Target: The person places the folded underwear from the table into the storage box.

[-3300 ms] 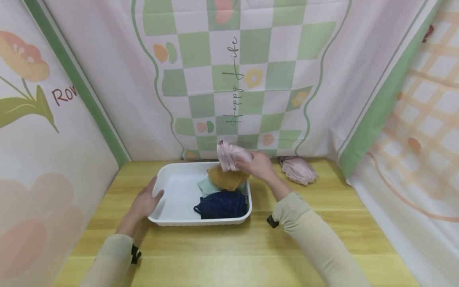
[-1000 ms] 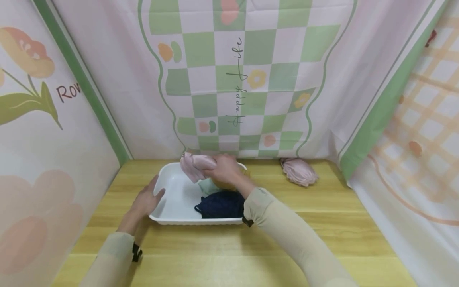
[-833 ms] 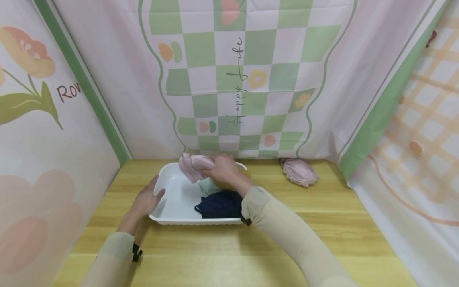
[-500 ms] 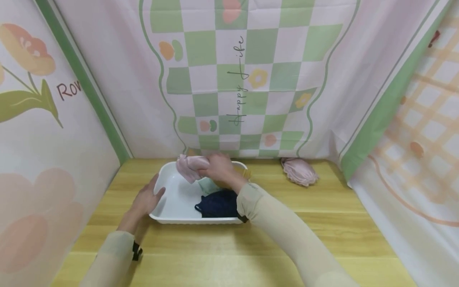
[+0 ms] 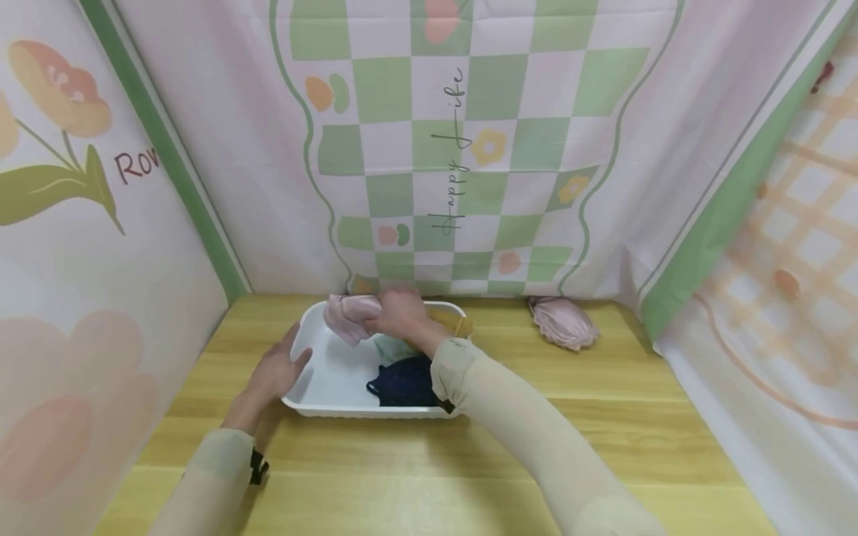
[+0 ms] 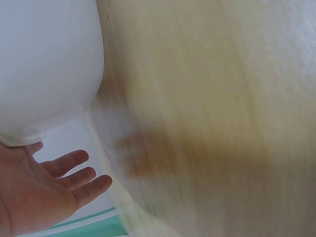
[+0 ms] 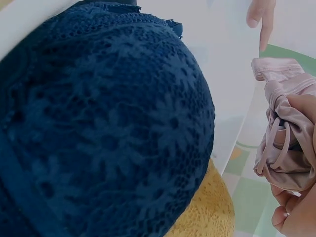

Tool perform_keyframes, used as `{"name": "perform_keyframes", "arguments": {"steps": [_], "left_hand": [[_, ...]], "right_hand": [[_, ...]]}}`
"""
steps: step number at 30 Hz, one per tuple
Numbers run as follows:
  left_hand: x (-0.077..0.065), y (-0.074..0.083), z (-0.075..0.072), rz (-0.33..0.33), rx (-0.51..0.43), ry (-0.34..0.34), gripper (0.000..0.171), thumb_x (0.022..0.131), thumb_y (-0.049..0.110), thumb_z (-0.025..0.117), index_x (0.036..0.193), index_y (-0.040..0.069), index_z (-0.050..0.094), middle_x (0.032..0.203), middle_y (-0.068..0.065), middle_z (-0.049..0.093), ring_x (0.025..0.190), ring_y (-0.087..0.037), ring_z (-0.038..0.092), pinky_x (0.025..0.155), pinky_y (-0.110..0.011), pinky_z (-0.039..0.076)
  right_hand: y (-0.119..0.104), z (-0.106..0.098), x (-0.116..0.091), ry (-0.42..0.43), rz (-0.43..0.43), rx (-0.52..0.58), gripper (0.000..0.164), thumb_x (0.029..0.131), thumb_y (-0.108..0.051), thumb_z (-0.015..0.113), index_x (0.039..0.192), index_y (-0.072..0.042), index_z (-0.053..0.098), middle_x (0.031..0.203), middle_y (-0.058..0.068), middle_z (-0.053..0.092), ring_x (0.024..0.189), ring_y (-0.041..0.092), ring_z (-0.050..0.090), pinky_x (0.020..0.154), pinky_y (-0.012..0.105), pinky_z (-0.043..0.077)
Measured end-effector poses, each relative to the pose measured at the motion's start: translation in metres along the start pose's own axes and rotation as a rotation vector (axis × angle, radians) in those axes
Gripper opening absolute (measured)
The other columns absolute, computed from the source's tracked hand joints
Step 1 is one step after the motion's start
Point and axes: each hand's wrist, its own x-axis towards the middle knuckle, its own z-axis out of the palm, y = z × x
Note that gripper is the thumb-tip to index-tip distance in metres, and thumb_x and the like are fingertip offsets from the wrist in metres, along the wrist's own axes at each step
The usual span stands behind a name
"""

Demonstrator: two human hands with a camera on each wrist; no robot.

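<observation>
A folded pink satin bra [image 5: 351, 318] with thin straps is gripped by my right hand [image 5: 400, 316] over the back left part of a white tray [image 5: 330, 376]. In the right wrist view, fingers and thumb are curled round the pink bra [image 7: 291, 121]. My left hand [image 5: 273, 372] rests against the tray's left side, its thumb at the rim and its fingers straight outside, as the left wrist view shows for the hand [image 6: 44, 192]. Inside the tray lie a navy lace bra [image 5: 404, 383], a mint-green piece [image 5: 394, 348] and a mustard-yellow bra [image 5: 456, 322], partly hidden by my right arm.
A second pink satin piece [image 5: 564, 323] with a ruffled edge lies on the wooden table [image 5: 603, 417], right of the tray near the back. A printed curtain [image 5: 442, 149] hangs directly behind the table, and others close in both sides.
My right hand has carried the pink bra leftward, from above the yellow bra to the back left of the tray, and slightly lower lately. My left hand stays at the tray.
</observation>
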Motion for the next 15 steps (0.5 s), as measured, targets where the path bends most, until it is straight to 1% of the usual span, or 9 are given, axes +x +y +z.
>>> {"name": "perform_keyframes", "arguments": {"steps": [4,6,12,15], "left_hand": [[0.0,0.0,0.0,0.007,0.015,0.003,0.074,0.105,0.047,0.036,0.162,0.016,0.0,0.154,-0.035,0.034,0.133,-0.055,0.045,0.106,-0.067,0.042],[0.0,0.0,0.0,0.004,0.021,0.0,0.075,0.105,0.048,0.036,0.162,0.015,0.0,0.153,-0.035,0.035,0.134,-0.055,0.044,0.107,-0.067,0.041],[0.001,0.0,-0.001,0.019,0.037,0.011,0.074,0.106,0.046,0.037,0.162,0.014,0.001,0.152,-0.035,0.036,0.132,-0.055,0.045,0.106,-0.068,0.042],[0.001,-0.001,-0.001,0.028,0.033,0.019,0.074,0.105,0.043,0.039,0.162,0.015,0.002,0.15,-0.035,0.039,0.129,-0.055,0.049,0.103,-0.067,0.045]], "right_hand": [[-0.003,0.002,0.003,-0.01,-0.012,-0.014,0.035,0.081,-0.056,0.073,0.084,-0.021,0.069,0.087,-0.003,0.074,0.092,0.02,0.067,0.101,0.047,0.047],[-0.005,0.004,0.005,-0.017,-0.017,-0.014,0.034,0.081,-0.055,0.073,0.083,-0.022,0.07,0.086,-0.004,0.074,0.091,0.02,0.067,0.1,0.045,0.048],[-0.011,0.01,0.01,-0.059,-0.009,-0.006,0.034,0.083,-0.054,0.072,0.077,-0.022,0.066,0.077,-0.007,0.069,0.078,0.015,0.063,0.088,0.035,0.05],[-0.016,0.012,0.011,-0.079,-0.007,-0.013,0.034,0.084,-0.054,0.072,0.079,-0.021,0.066,0.078,-0.006,0.068,0.077,0.014,0.062,0.087,0.034,0.05]]}}
